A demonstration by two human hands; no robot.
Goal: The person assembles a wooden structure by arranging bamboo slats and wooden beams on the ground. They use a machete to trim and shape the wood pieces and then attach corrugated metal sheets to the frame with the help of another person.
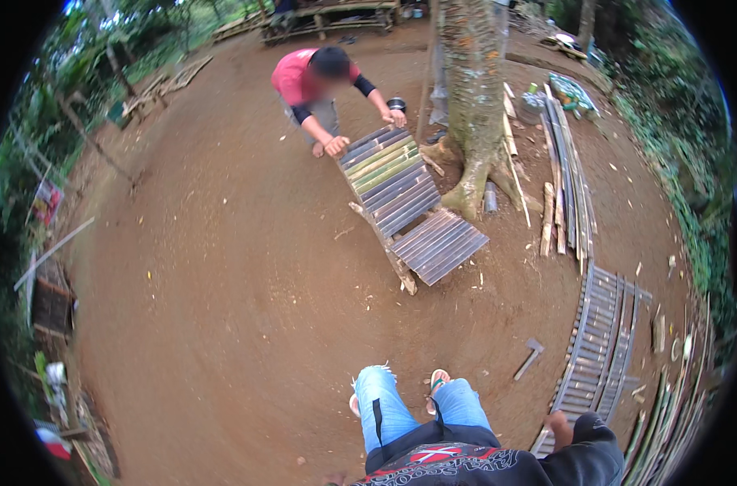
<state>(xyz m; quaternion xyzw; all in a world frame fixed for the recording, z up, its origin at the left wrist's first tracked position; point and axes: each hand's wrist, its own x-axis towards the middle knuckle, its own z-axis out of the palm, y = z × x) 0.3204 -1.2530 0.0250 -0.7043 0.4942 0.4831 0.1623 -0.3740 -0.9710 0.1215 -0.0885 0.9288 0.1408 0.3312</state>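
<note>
I stand on bare dirt, and my jeans and sandals (pixel 409 405) show at the lower edge. My right hand (pixel 558 423) hangs out of a black sleeve beside the near end of a slatted bamboo panel (pixel 599 348) lying on the ground. Its fingers are too small to make out. My left hand is out of sight. A hammer (pixel 529 358) lies on the dirt between my feet and the panel. Farther off, another person in a red shirt (pixel 316 85) bends over a slatted bamboo chair (pixel 401 198), with both hands on its top edge.
A tree trunk (pixel 474 97) with spreading roots stands right behind the chair. Long bamboo strips (pixel 567 178) lie in piles to its right, and more lie at the lower right. Wooden benches stand at the far back, and junk and greenery line the left edge.
</note>
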